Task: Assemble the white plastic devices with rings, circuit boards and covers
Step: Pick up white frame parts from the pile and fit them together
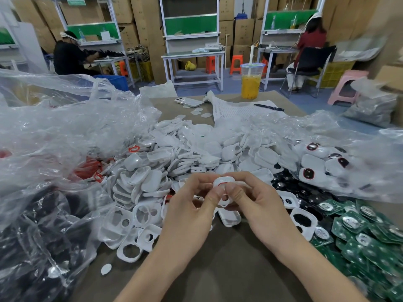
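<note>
left hand (192, 199) and right hand (257, 199) pinched one white device (223, 180); red ring (222, 184) showing | few assembled units (314, 162) beyond right hand; shell pile (141, 177) judged mostly untouched

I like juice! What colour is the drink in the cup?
The drink is orange-yellow; head view.

Smooth, semi-gloss moulded plastic: white housing (224, 181) and heaped white shells (165, 171). Green circuit boards (370, 236) look like matt laminate with bright metal pads; the bags (65, 131) are clear film, crinkled, glossy. Brown tabletop (218, 269) is matt, cardboard-like; the sheet (237, 110) is matt white paper.
</note>
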Demonstrator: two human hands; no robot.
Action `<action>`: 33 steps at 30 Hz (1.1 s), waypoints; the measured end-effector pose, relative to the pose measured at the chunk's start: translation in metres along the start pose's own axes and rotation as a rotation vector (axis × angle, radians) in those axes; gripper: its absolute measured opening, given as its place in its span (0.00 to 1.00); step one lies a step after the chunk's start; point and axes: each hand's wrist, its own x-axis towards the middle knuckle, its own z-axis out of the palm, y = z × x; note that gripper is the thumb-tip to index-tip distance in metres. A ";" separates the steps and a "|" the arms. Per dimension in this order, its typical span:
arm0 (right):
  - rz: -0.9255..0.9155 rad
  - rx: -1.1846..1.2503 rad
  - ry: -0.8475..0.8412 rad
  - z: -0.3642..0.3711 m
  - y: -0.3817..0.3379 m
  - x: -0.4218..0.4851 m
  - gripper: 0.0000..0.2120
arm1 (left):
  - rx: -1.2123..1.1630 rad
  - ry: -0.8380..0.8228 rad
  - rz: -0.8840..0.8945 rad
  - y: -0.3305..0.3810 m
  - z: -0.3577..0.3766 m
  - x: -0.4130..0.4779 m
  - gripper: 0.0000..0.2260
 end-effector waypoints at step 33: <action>-0.015 -0.001 -0.044 0.010 0.005 -0.006 0.10 | 0.020 0.141 -0.007 0.005 0.007 -0.004 0.09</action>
